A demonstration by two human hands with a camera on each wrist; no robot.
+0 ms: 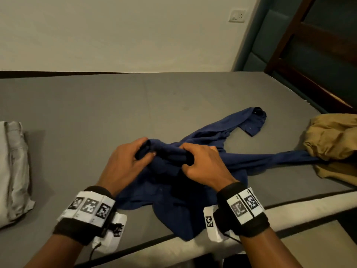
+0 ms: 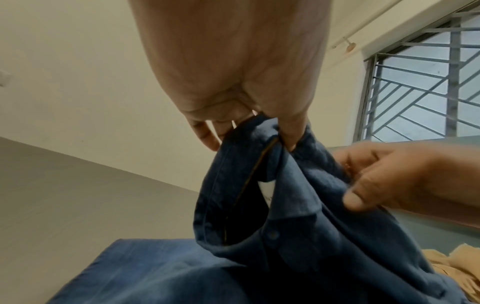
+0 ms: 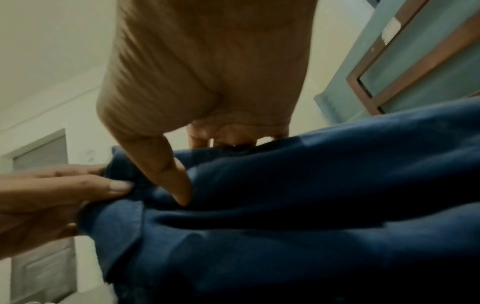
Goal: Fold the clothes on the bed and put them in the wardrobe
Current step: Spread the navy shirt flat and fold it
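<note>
I have the blue shirt point(image 1: 173, 171) bunched at its collar end, right in front of me near the front edge of the bed point(image 1: 96, 105). My left hand point(image 1: 125, 161) pinches the collar edge between thumb and fingers, and my right hand point(image 1: 202, 163) grips the cloth just beside it, fingers curled over the fold, so the two hands are almost touching on the same stretch of fabric.

What the next move hangs on, I judge, is how the shirt runs from here. Its body hangs toward me and slips over the bed's front edge, while the two sleeves trail away to my right and back. One sleeve ends well apart near the middle of the bed, and the other reaches under or against the tan garment point(image 1: 332, 144) at the right. My right hand is the nearer one to both sleeves. To spread the shirt flat I will likely need to draw my hands apart along the collar line.

The head view gives that whole layout, plus a folded grey garment point(image 1: 15, 171) lying at my left. The left wrist view shows what the head view hides: the inside of the collar, with a white label point(image 2: 267, 191) and a button point(image 2: 272, 234). The right wrist view is dim and shows only my thumb pressed into the blue cloth.
</note>
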